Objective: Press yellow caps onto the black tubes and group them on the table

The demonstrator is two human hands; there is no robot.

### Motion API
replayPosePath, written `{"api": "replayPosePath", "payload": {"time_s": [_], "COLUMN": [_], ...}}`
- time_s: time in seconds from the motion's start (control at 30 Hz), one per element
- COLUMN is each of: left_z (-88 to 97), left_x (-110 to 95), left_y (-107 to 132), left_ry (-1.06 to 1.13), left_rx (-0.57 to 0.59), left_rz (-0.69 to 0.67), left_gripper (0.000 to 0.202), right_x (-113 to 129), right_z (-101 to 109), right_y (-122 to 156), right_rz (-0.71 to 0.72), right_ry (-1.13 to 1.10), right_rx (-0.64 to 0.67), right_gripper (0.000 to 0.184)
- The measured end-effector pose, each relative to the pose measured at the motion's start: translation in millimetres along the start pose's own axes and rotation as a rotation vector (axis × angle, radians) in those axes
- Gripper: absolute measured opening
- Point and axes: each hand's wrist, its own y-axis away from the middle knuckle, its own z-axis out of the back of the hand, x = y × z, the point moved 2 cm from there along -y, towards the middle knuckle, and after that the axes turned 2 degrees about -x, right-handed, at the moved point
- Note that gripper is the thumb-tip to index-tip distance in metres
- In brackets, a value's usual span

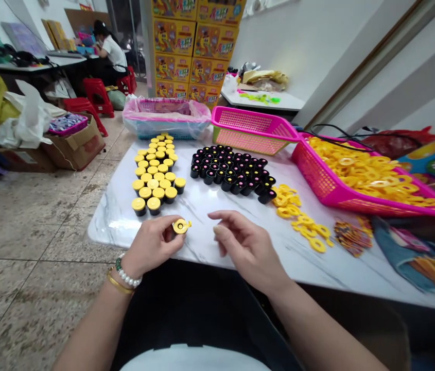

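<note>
My left hand (156, 238) grips a small black cup with a yellow ring lid (180, 226) on top, close to the table's front edge. A small yellow tab sticks out from the lid's right side. Just right of it, my right hand (242, 242) hovers with its fingers apart and nothing between them. Beyond my left hand stand several black cups with yellow lids (153, 183) in a tight group. Black cups without yellow lids (232, 170), with pink or yellow centres, stand at the middle. Loose yellow rings (298, 214) lie to the right of them.
A pink basket (310, 178) full of yellow rings stands at the right. Another pink basket (256, 129) and a plastic-lined basket (167, 123) line the back of the marble-patterned table (112, 221). Colourful printed pieces (352, 236) lie at right. A person (111, 51) sits far left.
</note>
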Motion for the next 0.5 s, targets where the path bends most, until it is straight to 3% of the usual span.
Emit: {"api": "replayPosePath", "payload": {"time_s": [0.1,0.17,0.5], "left_z": [4.4,5.3,2.9], "left_x": [0.2,0.6,1.2], "left_y": [2.8,4.1,1.7], "left_ry": [0.0,-0.011,-0.021], "left_rx": [0.036,0.054,0.096], "left_rz": [-0.061,-0.083,-0.116], "left_gripper": [0.025,0.023,0.017], "right_x": [-6.5,-13.6,-16.3], "right_z": [-30.1,-40.7,-49.9], "right_y": [-3.4,-9.6,-31.7], "right_rz": [-0.36,-0.495,-0.677], "right_ry": [-0.412,-0.541,-0.477], "right_rx": [0.267,0.343,0.488], "right_gripper": [0.04,0.044,0.034]}}
